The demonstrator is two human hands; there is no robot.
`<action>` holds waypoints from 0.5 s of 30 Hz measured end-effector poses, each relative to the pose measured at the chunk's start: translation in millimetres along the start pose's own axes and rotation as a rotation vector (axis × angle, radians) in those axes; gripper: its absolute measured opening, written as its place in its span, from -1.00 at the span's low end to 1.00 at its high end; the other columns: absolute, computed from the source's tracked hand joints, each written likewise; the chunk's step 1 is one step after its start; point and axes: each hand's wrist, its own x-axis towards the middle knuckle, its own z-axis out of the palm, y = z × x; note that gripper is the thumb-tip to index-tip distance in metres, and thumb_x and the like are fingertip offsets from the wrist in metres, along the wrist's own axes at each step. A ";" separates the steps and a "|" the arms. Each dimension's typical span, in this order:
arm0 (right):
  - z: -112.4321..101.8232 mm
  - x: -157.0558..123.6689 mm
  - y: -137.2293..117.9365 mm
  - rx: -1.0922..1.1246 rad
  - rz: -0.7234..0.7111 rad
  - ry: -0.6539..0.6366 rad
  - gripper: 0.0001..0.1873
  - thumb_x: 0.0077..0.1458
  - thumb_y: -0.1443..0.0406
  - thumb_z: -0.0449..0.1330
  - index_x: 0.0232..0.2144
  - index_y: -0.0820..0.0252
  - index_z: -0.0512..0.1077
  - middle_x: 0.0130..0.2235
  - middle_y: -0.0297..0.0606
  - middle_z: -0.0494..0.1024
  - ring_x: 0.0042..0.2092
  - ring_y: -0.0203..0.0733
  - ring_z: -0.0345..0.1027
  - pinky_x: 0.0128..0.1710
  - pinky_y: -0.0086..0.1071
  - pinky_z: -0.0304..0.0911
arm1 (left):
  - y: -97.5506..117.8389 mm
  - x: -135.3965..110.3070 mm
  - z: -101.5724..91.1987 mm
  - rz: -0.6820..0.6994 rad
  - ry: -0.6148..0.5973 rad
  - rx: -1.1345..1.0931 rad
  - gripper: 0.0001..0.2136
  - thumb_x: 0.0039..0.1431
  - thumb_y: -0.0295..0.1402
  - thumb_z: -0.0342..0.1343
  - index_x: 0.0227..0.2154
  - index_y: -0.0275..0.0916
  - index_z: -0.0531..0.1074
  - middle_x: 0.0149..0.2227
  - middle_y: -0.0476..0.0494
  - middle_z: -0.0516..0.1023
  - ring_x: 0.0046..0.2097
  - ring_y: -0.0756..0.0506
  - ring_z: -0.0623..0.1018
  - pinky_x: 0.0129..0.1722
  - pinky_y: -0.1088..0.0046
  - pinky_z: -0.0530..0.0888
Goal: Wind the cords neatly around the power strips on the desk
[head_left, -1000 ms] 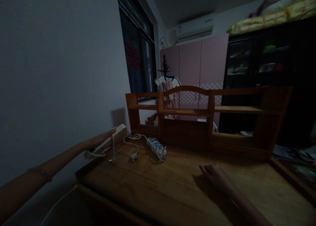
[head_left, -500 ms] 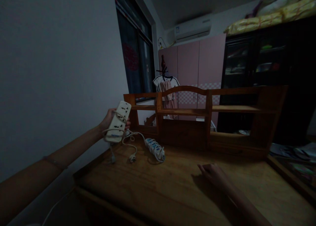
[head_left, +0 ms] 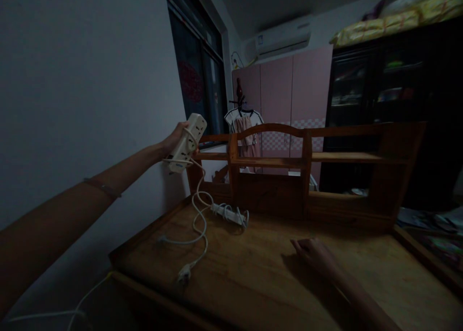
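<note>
My left hand is wrapped round a white power strip, raised and tilted above the far left of the desk. A cord loops around the strip and trails down from it. On the desk a white plug lies at the end of a cord. A second white power strip, wound in its own cord, lies tilted near the shelf unit. My right hand rests on the desk at the right, fingers loosely curled in, holding nothing visible.
A wooden shelf unit stands along the desk's back edge. The white wall closes off the left side. Another white cord hangs beside the desk's left corner. Papers lie beyond the right edge.
My left hand has lifted the power strip up and to the right. The cords stretch out, the plug lies nearer, and the wound strip has turned. My right hand stays about where it was.
</note>
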 end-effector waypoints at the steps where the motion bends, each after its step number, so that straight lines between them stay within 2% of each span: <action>1: 0.6 0.0 0.5 0.004 0.001 -0.001 -0.32 0.28 -0.03 -0.18 -0.60 0.22 0.46 -0.60 -0.23 0.47 -0.57 -0.27 0.29 -0.53 -0.38 -0.12 | 3.4 0.8 0.6 0.010 -0.012 -0.008 -0.05 0.19 0.18 -0.59 0.10 -0.78 0.12 -0.10 -0.64 0.49 -0.29 -0.14 0.55 -0.35 0.35 0.40; 5: 3.3 -0.8 2.2 0.019 0.009 0.007 -0.31 0.26 -0.05 -0.17 -0.62 0.23 0.45 -0.61 -0.20 0.46 -0.56 -0.25 0.29 -0.52 -0.38 -0.10 | 16.5 3.2 1.0 0.108 0.002 -0.021 -0.07 0.21 0.11 -0.66 0.13 -0.82 0.04 0.04 -0.71 0.37 -0.12 -0.26 0.54 -0.31 0.36 0.36; 9: 2.0 0.1 -4.2 0.052 0.013 0.013 -0.33 0.25 -0.04 -0.15 -0.64 0.23 0.43 -0.62 -0.20 0.44 -0.58 -0.26 0.25 -0.51 -0.37 -0.10 | 36.9 0.7 8.8 0.215 0.031 0.006 -0.15 0.23 0.00 -0.72 0.15 -0.77 0.03 0.06 -0.62 0.36 -0.04 -0.32 0.50 -0.32 0.36 0.31; 12: 2.7 2.8 -26.1 0.107 0.008 0.026 -0.40 0.23 -0.01 -0.12 -0.60 0.23 0.44 -0.58 -0.18 0.47 -0.54 -0.24 0.27 -0.49 -0.37 -0.06 | 60.4 -8.7 20.9 0.300 0.024 0.037 -0.19 0.23 -0.09 -0.76 0.12 -0.77 0.05 -0.02 -0.51 0.44 -0.06 -0.30 0.49 -0.36 0.34 0.28; 15: 13.9 2.6 -69.3 0.199 -0.001 0.036 -0.51 0.21 0.06 -0.06 -0.54 0.23 0.45 -0.52 -0.18 0.50 -0.46 -0.20 0.32 -0.46 -0.39 0.00 | 86.4 -20.8 31.7 0.313 -0.028 0.041 -0.10 0.16 -0.13 -0.90 -0.07 -0.77 0.23 -0.10 -0.37 0.49 -0.11 -0.28 0.51 -0.40 0.32 0.24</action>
